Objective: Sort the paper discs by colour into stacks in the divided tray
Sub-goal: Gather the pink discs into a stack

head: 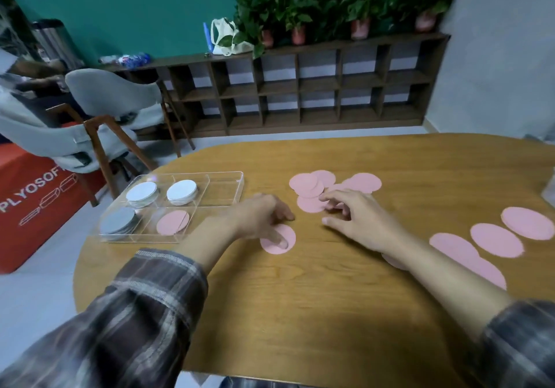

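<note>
A clear divided tray sits at the table's left. It holds a pale blue stack, a white stack, a grey stack and pink discs in the front middle compartment. My left hand presses its thumb on a single pink disc lying on the table right of the tray. My right hand touches the near edge of a cluster of overlapping pink discs with its fingertips, its thumb apart from them.
More pink discs lie to the right, and one pink disc peeks out under my right forearm. The tray's back right compartment holds nothing. Grey chairs stand beyond the wooden table's left edge.
</note>
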Action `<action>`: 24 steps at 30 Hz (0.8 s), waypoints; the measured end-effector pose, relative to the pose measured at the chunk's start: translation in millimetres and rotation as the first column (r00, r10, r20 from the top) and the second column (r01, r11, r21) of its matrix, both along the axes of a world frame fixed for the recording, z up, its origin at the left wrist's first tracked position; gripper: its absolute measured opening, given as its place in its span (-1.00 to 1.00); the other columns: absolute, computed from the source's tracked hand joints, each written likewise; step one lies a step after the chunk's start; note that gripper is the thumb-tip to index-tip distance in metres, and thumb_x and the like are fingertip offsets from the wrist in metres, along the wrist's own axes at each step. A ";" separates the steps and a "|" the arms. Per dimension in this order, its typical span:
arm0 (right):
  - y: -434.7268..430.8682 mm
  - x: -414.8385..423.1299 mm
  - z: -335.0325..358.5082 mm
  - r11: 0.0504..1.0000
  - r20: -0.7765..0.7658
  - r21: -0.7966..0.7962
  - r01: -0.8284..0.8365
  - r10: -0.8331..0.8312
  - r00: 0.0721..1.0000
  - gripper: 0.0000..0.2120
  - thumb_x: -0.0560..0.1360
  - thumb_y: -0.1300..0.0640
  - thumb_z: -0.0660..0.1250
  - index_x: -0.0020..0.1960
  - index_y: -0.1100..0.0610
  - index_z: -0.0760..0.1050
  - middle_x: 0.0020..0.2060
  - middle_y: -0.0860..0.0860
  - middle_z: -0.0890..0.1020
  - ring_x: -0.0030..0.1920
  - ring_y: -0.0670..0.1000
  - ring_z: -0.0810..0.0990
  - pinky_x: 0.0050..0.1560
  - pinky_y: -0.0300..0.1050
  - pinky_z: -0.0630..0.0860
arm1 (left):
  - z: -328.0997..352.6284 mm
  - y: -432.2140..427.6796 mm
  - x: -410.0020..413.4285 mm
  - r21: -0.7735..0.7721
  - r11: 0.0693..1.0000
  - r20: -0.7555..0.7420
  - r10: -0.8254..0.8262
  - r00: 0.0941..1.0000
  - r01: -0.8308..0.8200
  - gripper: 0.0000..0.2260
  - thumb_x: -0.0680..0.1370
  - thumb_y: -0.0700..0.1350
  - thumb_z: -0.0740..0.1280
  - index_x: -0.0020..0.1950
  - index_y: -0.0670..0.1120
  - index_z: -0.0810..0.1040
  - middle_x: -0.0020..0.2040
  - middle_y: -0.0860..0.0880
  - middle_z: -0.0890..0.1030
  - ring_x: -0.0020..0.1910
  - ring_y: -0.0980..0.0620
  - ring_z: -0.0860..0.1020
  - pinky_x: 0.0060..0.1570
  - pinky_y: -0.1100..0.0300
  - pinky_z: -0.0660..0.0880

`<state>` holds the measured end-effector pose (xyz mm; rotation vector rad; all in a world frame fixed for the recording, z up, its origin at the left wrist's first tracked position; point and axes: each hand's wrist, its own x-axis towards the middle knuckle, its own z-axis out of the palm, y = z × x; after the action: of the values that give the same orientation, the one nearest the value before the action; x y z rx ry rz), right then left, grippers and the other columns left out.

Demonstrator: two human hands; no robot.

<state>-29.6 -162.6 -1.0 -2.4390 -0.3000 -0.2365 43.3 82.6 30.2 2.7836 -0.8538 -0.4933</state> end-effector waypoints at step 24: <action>-20.3 1.6 -23.2 0.962 0.008 0.244 0.120 -0.126 0.992 -0.91 0.59 0.13 0.40 0.06 -0.05 0.57 -0.37 0.00 0.57 -0.30 0.02 0.52 -0.19 -0.19 0.43 | -62.2 -63.5 11.3 -0.793 0.606 0.106 0.235 0.966 -0.060 -0.82 0.48 0.00 0.60 -0.13 -0.05 0.66 -0.23 0.04 0.66 -0.29 0.17 0.53 -0.18 0.37 0.42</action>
<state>-28.0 -182.9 -24.2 -2.2149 -0.1210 -0.3356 54.6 19.1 -32.0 2.0397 -0.6363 0.1931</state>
